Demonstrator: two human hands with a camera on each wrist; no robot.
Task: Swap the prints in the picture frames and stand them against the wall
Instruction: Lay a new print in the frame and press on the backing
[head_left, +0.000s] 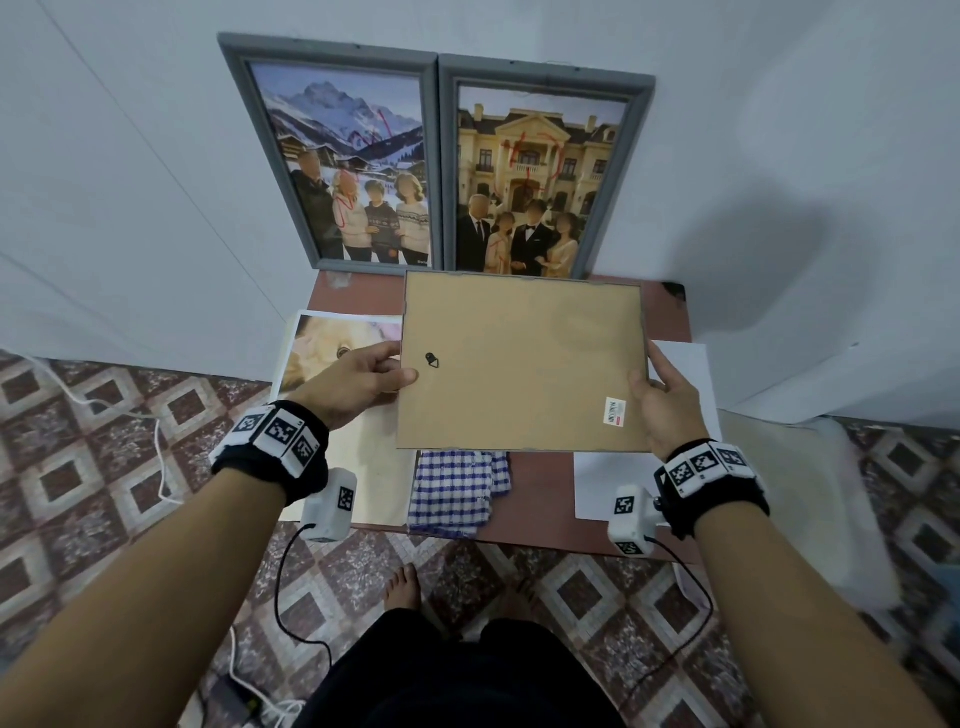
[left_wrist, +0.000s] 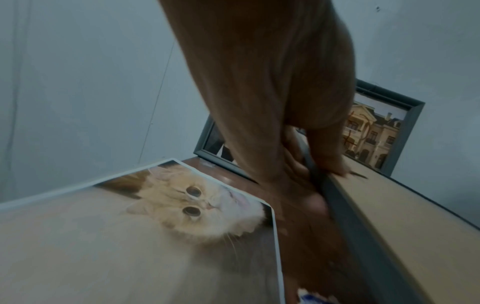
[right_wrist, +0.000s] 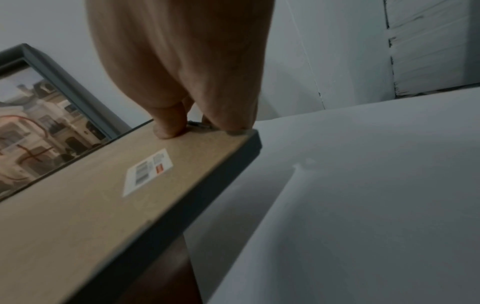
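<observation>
Both hands are on the picture frame, held back-side up above the table, long axis running left to right. Left hand pinches the left edge, thumb on the brown backing; right hand grips the right edge the same way, near the barcode sticker. Left wrist view shows the cat print lying flat beside it; in the head view it's mostly covered. Right wrist is blurry, I think that's white paper underneath. Further back, two grey framed photos lean on the wall.
</observation>
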